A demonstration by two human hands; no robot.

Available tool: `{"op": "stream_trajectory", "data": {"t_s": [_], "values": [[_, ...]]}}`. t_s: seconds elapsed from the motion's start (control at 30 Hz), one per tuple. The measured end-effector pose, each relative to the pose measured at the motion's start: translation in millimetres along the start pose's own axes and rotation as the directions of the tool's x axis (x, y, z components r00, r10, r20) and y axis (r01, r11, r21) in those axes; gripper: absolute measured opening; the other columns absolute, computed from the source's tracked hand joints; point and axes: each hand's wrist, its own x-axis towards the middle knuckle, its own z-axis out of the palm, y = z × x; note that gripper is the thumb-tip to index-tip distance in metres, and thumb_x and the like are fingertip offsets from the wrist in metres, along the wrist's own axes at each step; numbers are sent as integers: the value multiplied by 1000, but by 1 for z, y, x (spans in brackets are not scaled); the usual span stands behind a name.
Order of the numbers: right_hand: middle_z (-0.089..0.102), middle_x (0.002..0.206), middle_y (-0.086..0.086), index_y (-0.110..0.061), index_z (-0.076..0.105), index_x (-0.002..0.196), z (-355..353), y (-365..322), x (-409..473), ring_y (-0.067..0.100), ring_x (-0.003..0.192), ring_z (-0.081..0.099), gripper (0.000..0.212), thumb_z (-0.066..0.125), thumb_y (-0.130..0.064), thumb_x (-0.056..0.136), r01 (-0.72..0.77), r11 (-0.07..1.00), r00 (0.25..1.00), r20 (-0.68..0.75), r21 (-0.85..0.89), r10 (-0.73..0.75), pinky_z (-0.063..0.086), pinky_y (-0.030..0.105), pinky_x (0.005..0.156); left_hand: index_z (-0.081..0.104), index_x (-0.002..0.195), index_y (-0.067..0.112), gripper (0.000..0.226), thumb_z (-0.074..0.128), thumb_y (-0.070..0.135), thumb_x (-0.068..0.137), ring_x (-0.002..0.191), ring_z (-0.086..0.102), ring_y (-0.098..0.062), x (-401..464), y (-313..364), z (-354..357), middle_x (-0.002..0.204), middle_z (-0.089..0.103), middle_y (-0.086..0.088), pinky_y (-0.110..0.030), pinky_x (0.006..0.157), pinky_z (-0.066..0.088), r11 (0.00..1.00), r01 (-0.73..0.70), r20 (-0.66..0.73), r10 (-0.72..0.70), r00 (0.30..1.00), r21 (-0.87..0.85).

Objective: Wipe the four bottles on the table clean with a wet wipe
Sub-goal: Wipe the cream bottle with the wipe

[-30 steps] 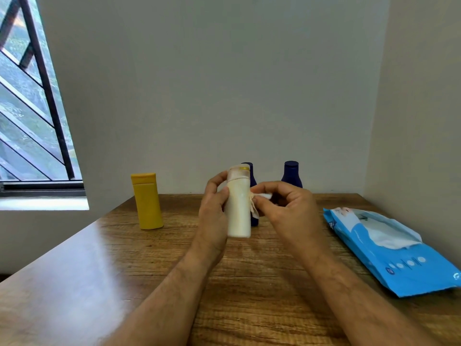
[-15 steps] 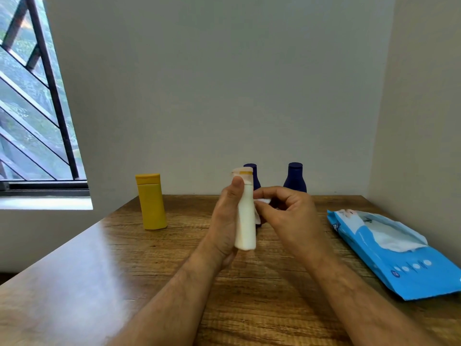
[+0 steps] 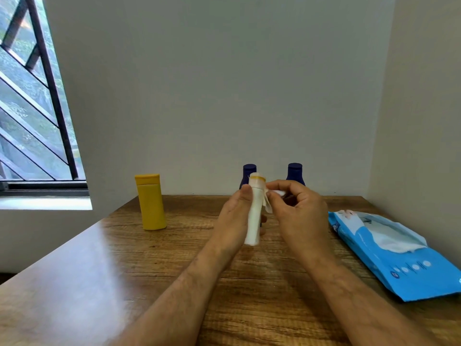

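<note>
White bottle, centre frame above the table, is gripped by the left hand; a wipe is pinched in the right hand. Turning while rubbing should cover every side.

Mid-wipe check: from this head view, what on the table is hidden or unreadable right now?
- Head view: the left blue bottle shows little but its cap; the white bottle and left hand cover its body.
- The right blue bottle is hidden below the shoulders by the right hand.
- The wet wipe is mostly buried in that hand's fingers.
- The wipe pack print is too small to read.
</note>
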Motion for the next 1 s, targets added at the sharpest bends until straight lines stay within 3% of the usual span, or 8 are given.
{"op": "stream_trajectory", "data": {"t_s": [0.07,0.17,0.27,0.33,0.43,0.6,0.83,1.0], "values": [[68,98,-11,-27,71,105,-1,-1,-1,0,82,63,18,70,-24,87,9,1000,1000,20,-2,-9,50,8,57,64,124,25,73,38,80,84,106,68,-39,-1,0,3,115,71,-15,-50,84,59,999,31,32,-31,999,12],[66,99,-13,-26,71,109,-3,-4,-4,-1,86,64,23,71,-23,86,75,997,991,113,13,-76,54,12,62,67,118,19,62,37,68,93,103,68,-41,-1,1,1,112,73,-17,-55,90,55,996,48,16,-47,999,-70],[67,101,-16,-26,72,109,-1,-7,-9,-4,95,61,23,71,-24,86,282,954,950,167,-99,-264,54,14,77,75,96,22,58,30,57,100,90,72,-26,-1,0,-3,97,77,-11,-49,88,56,990,59,20,-57,998,-126],[67,102,-14,-24,71,109,0,-6,-9,-3,97,60,21,69,-25,88,363,916,929,136,-169,-343,50,12,83,74,99,24,62,27,63,98,88,72,-25,1,-4,-1,98,76,-10,-44,81,60,999,12,31,-11,999,-37],[65,103,-15,-24,70,111,-3,-2,-4,-2,97,61,21,65,-24,90,304,941,953,37,-147,-302,52,14,83,63,120,17,72,29,73,90,89,71,-31,-1,-6,3,107,72,-17,-39,74,61,1000,-19,70,19,997,13],[68,104,-10,-25,70,111,-3,2,-1,3,92,64,21,65,-25,91,107,994,994,-7,-34,-107,57,15,68,62,120,14,70,27,68,91,83,69,-29,-1,-5,1,102,72,-17,-43,75,60,999,-41,95,43,995,-27],[68,101,-14,-23,72,108,-4,-5,-4,-4,95,62,21,69,-24,88,342,931,938,101,-126,-331,50,8,78,58,125,16,53,33,55,101,95,66,-25,-3,-1,-2,108,72,-8,-35,77,56,984,-139,58,146,988,-112],[68,89,-15,-28,72,102,-4,-3,-1,-3,81,62,16,70,-23,87,114,993,991,76,-9,-113,52,12,65,55,124,15,45,52,42,88,86,62,-20,-5,3,-3,101,67,-11,-31,71,55,968,-217,29,222,975,-124]]}}
